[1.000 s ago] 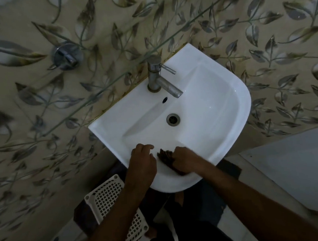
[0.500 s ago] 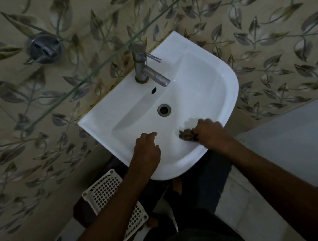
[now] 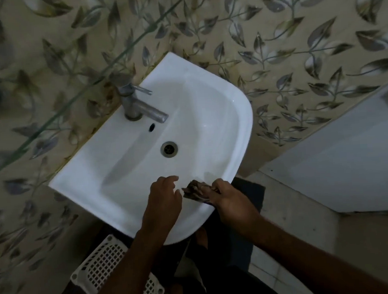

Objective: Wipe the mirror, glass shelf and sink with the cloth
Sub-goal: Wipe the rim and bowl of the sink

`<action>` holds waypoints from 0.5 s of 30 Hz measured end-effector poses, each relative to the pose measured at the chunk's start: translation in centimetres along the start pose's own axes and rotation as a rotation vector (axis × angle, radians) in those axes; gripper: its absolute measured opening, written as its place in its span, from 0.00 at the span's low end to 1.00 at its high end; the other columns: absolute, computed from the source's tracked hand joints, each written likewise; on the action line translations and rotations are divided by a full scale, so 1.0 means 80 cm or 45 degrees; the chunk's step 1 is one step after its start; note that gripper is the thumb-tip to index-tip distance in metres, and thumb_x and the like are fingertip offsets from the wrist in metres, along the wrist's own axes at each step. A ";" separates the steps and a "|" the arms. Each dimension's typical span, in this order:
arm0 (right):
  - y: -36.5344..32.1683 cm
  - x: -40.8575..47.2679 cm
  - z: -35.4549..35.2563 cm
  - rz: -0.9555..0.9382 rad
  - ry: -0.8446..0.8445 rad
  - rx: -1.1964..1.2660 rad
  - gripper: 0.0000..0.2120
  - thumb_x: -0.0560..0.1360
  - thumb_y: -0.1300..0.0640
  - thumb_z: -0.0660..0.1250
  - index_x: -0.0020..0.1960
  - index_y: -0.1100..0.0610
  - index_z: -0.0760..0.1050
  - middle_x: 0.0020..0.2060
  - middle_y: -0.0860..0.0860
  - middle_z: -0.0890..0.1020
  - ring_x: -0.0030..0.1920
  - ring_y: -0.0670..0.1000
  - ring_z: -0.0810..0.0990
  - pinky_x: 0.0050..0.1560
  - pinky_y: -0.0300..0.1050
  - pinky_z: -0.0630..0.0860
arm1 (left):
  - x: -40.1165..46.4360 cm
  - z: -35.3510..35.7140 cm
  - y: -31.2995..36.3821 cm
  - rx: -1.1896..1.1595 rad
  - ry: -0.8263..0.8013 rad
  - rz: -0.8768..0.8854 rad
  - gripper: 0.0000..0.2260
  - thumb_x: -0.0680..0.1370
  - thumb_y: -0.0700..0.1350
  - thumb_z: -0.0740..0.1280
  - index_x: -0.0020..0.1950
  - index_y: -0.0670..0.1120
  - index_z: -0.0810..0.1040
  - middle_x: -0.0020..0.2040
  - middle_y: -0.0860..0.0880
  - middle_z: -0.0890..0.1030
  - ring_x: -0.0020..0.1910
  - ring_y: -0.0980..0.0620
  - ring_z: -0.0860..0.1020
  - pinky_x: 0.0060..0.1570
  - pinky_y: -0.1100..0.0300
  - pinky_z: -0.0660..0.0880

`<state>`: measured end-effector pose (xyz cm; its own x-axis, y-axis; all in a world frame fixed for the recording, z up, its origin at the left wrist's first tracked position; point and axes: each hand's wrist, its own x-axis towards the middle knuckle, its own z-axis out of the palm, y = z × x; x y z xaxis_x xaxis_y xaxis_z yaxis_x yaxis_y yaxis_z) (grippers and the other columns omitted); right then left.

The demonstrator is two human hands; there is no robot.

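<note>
**Fingers clamped on the cloth at the near rim of the sink**

Fingers of the right hand (image 3: 232,199) are curled around a dark, crumpled cloth (image 3: 195,189), which is pressed against the near right part of the white sink (image 3: 209,113), just inside its rim. Most of the cloth is seen sticking out to the left of the hand. The left hand (image 3: 163,200) is laid on the near rim just to the left of the cloth, with its fingers loosely bent, slightly apart and holding nothing; a narrow gap is seen between this hand and the cloth.

A metal tap (image 3: 137,105) is mounted at the far left of the sink, its spout angled toward the bowl, and a round drain (image 3: 169,149) is set near the middle of the bowl. The edge of a glass shelf (image 3: 75,102) is seen crossing the upper left above the tap, in front of a wall (image 3: 295,36) tiled with a leaf pattern. A white perforated basket (image 3: 105,265) is placed on the floor below the near left of the sink.
</note>
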<state>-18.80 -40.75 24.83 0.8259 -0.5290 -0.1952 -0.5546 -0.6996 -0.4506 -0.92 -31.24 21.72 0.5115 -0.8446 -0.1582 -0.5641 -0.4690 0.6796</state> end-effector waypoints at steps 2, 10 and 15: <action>0.024 0.010 -0.006 0.082 0.098 -0.048 0.25 0.76 0.64 0.58 0.72 0.51 0.67 0.55 0.52 0.70 0.50 0.51 0.71 0.47 0.39 0.63 | 0.007 0.010 0.006 0.006 -0.018 0.089 0.16 0.77 0.38 0.67 0.64 0.46 0.75 0.55 0.45 0.77 0.57 0.46 0.73 0.58 0.52 0.73; 0.130 0.113 -0.073 0.341 0.390 -0.140 0.16 0.79 0.58 0.61 0.67 0.55 0.70 0.54 0.56 0.74 0.51 0.57 0.76 0.49 0.47 0.73 | 0.056 0.032 0.071 0.027 -0.060 0.302 0.17 0.78 0.42 0.67 0.67 0.45 0.73 0.57 0.45 0.76 0.57 0.45 0.73 0.58 0.48 0.74; 0.156 0.148 -0.091 0.375 0.421 -0.180 0.23 0.75 0.67 0.62 0.70 0.59 0.68 0.52 0.61 0.74 0.50 0.61 0.76 0.47 0.51 0.76 | 0.071 0.041 0.079 -0.024 -0.095 0.270 0.19 0.78 0.42 0.66 0.69 0.46 0.71 0.60 0.45 0.74 0.60 0.46 0.71 0.60 0.45 0.73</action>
<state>-16.69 -59.23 23.19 0.5668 -0.8238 0.0012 -0.7882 -0.5428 -0.2901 -3.71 -39.86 22.77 0.3334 -0.9407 -0.0625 -0.6411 -0.2748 0.7166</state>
